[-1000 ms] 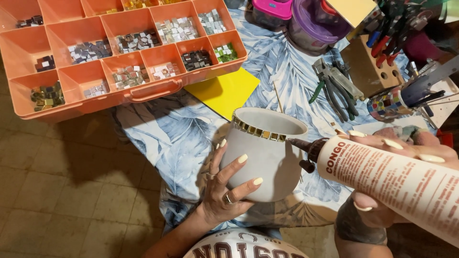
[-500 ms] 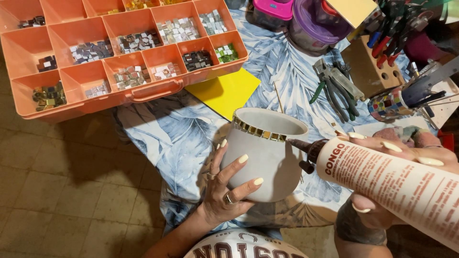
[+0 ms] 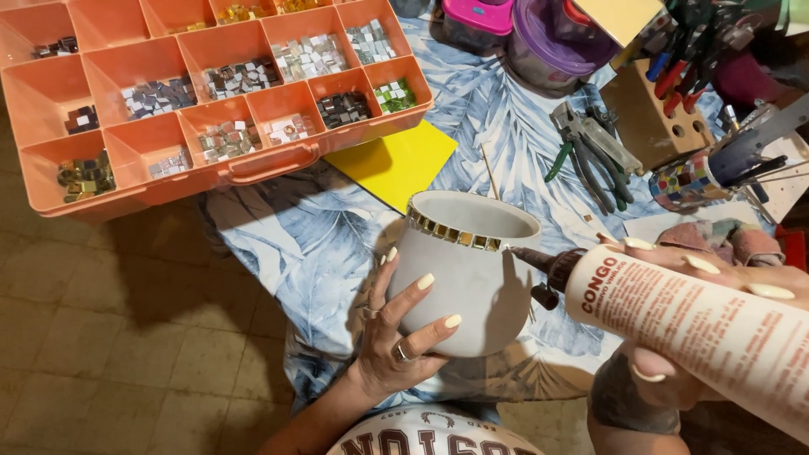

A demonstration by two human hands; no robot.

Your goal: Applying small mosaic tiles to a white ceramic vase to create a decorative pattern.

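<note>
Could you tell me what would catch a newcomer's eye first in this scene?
Centre frame, the left hand cradles a grey pot with gold tiles along its rim, while the right hand aims a glue bottle at that rim. At upper left sits an orange compartment box of small mosaic tiles.

A table covered with a blue leaf-print cloth (image 3: 497, 109) carries an orange compartment box (image 3: 211, 93) of small tiles, a yellow sheet (image 3: 396, 160), pliers (image 3: 590, 156), two lidded tubs (image 3: 539, 38) and a wooden tool block (image 3: 649, 118).
</note>
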